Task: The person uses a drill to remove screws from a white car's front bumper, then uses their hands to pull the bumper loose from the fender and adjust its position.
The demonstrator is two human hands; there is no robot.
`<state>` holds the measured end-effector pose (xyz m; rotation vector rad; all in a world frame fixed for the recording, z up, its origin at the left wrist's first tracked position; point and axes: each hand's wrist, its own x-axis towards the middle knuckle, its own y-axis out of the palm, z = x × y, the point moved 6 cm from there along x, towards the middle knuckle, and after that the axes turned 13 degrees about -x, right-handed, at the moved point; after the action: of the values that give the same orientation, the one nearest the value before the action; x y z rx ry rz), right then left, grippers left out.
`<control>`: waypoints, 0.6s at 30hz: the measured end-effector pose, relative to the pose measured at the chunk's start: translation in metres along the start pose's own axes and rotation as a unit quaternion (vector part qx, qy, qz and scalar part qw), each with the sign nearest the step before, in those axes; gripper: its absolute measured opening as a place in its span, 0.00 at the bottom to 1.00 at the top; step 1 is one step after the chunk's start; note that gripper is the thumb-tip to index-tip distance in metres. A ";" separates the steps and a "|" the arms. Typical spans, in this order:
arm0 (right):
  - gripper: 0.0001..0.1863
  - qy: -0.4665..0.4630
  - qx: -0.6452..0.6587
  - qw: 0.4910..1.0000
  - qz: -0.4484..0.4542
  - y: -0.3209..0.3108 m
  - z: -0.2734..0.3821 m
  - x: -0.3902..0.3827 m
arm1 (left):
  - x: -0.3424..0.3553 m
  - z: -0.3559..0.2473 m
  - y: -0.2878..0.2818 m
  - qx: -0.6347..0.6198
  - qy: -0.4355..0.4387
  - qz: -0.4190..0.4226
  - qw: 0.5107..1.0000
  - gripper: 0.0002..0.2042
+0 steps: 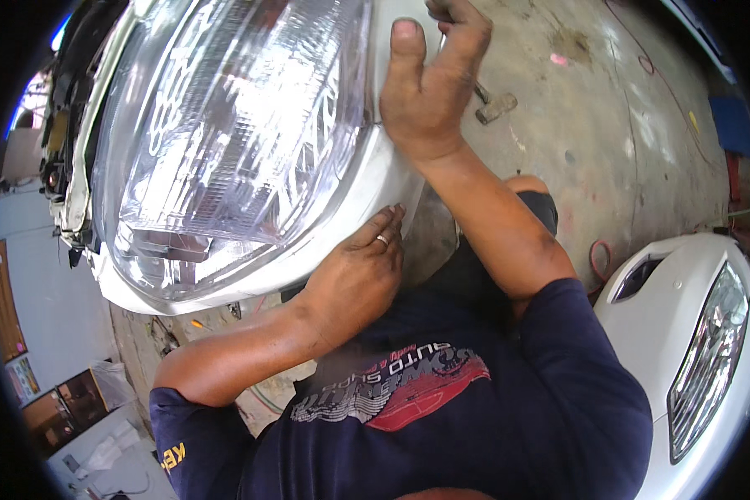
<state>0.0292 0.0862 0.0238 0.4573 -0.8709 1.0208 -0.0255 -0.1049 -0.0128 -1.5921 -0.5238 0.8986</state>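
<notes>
A large clear headlight (225,125) sits in front of me, framed by a white car body panel (350,200). My left hand (358,271) rests flat on the panel's near lower edge, fingers stretched, with a ring on one finger. At the panel's right edge is my right hand (429,87), its thumb raised and its other fingers curled. A bit of something thin shows between them, too hidden to name. Just right of that hand is a hammer (497,108); its handle passes behind the hand, and whether I grip it is unclear.
Another white car front part with a headlight (712,358) is at the right. A red hose (600,258) crosses the stained concrete floor (583,150). Beyond stands a blue object (733,125). Tools, including an orange-handled one (197,323), lie below the panel.
</notes>
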 end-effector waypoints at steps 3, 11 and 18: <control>0.15 -0.001 0.077 0.996 0.040 -0.019 -0.013 0.000 | 0.000 0.001 0.005 0.014 0.006 -0.023 1.000 0.26; 0.15 0.278 0.140 0.754 0.578 -0.018 -0.027 -0.023 | -0.005 0.001 -0.008 -0.046 0.032 -0.042 0.998 0.22; 0.18 0.295 0.068 0.720 0.625 -0.015 -0.014 -0.019 | -0.151 0.047 -0.151 -0.141 0.012 -0.266 0.953 0.23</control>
<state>0.0430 0.0784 0.0008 -0.4779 -0.4222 2.3248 -0.1318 -0.1559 0.1712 -1.5928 -1.0427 0.4057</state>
